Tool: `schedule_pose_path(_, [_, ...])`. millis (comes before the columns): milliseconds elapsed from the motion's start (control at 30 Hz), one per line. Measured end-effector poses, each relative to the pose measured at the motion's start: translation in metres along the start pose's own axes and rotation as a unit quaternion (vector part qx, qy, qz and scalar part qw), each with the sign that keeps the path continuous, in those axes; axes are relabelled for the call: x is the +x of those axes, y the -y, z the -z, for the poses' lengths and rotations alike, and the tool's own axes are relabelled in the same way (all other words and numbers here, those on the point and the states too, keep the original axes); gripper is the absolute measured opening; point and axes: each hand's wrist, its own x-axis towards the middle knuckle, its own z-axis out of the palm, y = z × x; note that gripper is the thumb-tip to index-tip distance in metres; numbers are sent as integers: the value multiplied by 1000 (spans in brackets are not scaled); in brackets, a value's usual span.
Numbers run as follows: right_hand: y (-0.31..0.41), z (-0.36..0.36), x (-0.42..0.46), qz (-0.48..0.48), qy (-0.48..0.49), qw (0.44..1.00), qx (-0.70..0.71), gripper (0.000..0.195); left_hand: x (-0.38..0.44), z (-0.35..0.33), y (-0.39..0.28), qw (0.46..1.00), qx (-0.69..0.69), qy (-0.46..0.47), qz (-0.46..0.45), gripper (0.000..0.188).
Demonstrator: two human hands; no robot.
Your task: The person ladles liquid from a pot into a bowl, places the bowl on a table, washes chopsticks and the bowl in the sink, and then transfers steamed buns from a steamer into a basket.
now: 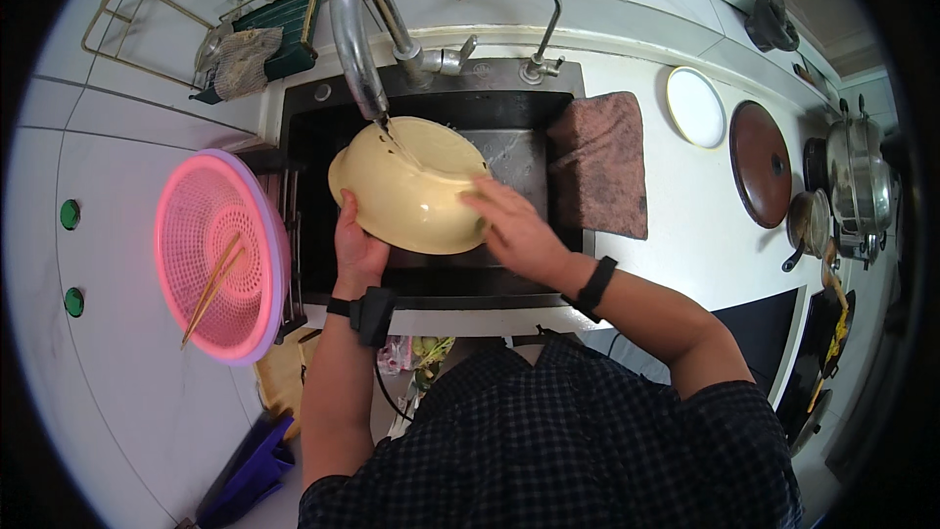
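Observation:
An upturned cream-coloured basin is held over the dark sink, its underside facing up. My left hand grips it at the lower left, with the thumb on the outer wall and the other fingers hidden below. Flat against the right side of the basin lie the fingers of my right hand, near the foot ring and slightly blurred. A thin stream of water runs from the curved metal faucet onto the basin's underside.
Left of the sink stands a pink colander with wooden chopsticks across it. A brown cloth drapes over the sink's right edge. Further right are a white plate, a brown lid and metal pots. A smaller tap rises behind.

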Motion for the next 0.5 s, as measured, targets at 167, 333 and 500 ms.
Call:
schedule_pose_path(167, [-49,20,-4,-179,-31,982,51,50,-10,28,-12,996,-67,43,26,49])
schedule_pose_path(333, [-59,60,88,-176,-91,964,179,66,-38,23,-15,995,-87,44,33,50])
schedule_pose_path(500, [-41,70,171,-274,-87,855,433,79,-57,33,-14,990,-125,51,45,50])
